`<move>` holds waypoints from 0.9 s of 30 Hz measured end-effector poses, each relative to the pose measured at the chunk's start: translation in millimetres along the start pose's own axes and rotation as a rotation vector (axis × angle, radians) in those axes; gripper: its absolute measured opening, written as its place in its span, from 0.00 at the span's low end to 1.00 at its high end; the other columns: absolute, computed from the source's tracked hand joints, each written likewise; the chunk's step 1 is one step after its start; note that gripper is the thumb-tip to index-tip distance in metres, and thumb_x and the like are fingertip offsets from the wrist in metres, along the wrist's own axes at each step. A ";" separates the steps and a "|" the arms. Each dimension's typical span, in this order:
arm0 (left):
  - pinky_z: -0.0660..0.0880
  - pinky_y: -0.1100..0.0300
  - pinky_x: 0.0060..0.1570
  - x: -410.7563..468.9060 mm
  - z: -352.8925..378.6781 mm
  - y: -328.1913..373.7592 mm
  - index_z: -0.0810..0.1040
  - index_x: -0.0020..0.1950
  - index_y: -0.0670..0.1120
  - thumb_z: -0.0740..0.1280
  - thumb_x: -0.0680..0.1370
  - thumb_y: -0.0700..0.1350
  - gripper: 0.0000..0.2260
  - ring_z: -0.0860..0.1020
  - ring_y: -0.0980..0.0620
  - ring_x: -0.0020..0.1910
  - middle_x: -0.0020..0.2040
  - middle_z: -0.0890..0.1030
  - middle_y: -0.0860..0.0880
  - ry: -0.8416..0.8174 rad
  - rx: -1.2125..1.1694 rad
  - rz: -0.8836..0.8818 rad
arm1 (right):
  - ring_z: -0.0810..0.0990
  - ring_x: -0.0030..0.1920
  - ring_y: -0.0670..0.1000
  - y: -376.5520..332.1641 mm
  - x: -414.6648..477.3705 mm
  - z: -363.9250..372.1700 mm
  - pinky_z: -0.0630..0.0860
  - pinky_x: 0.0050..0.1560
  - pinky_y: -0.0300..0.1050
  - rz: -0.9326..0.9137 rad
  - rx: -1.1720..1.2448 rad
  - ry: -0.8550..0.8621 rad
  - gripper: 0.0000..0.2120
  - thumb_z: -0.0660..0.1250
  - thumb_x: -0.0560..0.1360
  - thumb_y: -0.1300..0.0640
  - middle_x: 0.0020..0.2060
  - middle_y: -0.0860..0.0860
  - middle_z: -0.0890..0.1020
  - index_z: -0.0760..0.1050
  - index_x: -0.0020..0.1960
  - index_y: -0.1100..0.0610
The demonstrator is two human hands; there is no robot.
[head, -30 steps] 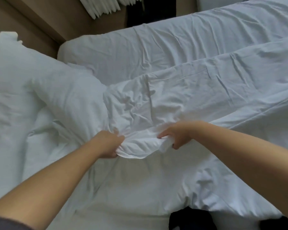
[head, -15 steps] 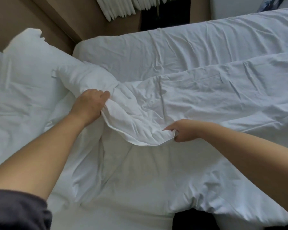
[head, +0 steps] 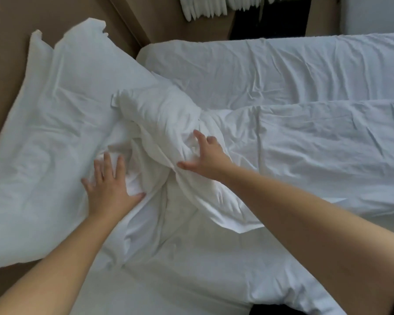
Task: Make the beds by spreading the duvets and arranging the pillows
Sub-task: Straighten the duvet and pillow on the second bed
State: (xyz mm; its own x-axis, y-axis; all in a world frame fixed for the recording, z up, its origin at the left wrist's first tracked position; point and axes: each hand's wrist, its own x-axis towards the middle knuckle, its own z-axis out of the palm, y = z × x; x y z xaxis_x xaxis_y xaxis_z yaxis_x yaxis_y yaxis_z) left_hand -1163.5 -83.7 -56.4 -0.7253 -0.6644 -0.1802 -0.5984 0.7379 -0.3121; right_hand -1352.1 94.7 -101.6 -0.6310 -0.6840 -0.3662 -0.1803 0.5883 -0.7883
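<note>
While your left hand (head: 110,187) lies palm down, fingers straight and slightly fanned, on the rumpled white cloth just beside the pillow (head: 55,133), your right hand (head: 206,156) reaches forward with fingers splayed wide, pressing into the bunched corner of the duvet (head: 162,114). Neither hand grips anything. Both forearms stretch out nearly straight. The duvet's corner is heaped against the pillow, and the rest of it lies spread to your right.

duvet (head: 328,144) (right end) past the frame edge
</note>
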 end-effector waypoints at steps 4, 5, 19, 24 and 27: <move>0.60 0.29 0.62 -2.8 33.2 0.7 0.67 0.72 0.47 0.73 0.63 0.67 0.43 0.52 0.34 0.76 0.78 0.54 0.39 -0.084 0.057 -0.020 | 0.58 0.74 0.61 -36.0 36.9 28.7 0.67 0.66 0.58 0.113 -0.067 0.081 0.47 0.70 0.67 0.37 0.74 0.60 0.54 0.49 0.76 0.50; 0.65 0.31 0.59 2.3 37.7 0.0 0.73 0.67 0.47 0.76 0.64 0.61 0.36 0.58 0.33 0.74 0.76 0.60 0.39 -0.046 0.066 0.017 | 0.61 0.72 0.62 -39.8 43.2 33.3 0.69 0.63 0.55 0.118 -0.100 0.097 0.45 0.69 0.70 0.42 0.74 0.61 0.55 0.47 0.77 0.51; 0.74 0.47 0.54 103.7 -29.9 -70.1 0.75 0.62 0.43 0.67 0.74 0.46 0.17 0.77 0.36 0.58 0.59 0.78 0.37 -0.009 -0.257 -0.426 | 0.77 0.43 0.45 -9.9 23.0 -25.3 0.73 0.42 0.34 0.013 0.474 0.063 0.21 0.58 0.68 0.71 0.39 0.43 0.78 0.74 0.50 0.48; 0.74 0.46 0.48 116.4 -32.4 -24.0 0.74 0.59 0.45 0.67 0.76 0.54 0.17 0.76 0.39 0.54 0.56 0.76 0.41 0.194 -0.246 0.040 | 0.76 0.39 0.43 -11.6 31.3 -21.8 0.73 0.37 0.32 0.036 0.561 0.089 0.25 0.54 0.69 0.75 0.39 0.44 0.79 0.75 0.47 0.47; 0.74 0.46 0.49 143.8 -36.4 -41.6 0.77 0.55 0.39 0.58 0.81 0.50 0.16 0.77 0.33 0.54 0.54 0.78 0.33 0.245 -0.319 -0.378 | 0.79 0.37 0.47 -3.9 29.0 -32.4 0.75 0.37 0.38 0.108 0.652 0.121 0.23 0.52 0.69 0.75 0.35 0.47 0.81 0.75 0.43 0.51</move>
State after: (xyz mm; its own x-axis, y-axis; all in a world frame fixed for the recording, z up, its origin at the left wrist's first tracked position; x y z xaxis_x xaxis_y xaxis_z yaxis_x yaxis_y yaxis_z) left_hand -1255.3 -205.6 -35.3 -0.4747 -0.8714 0.1237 -0.8786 0.4775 -0.0078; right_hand -1394.2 86.5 -93.1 -0.7069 -0.5603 -0.4317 0.3571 0.2441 -0.9016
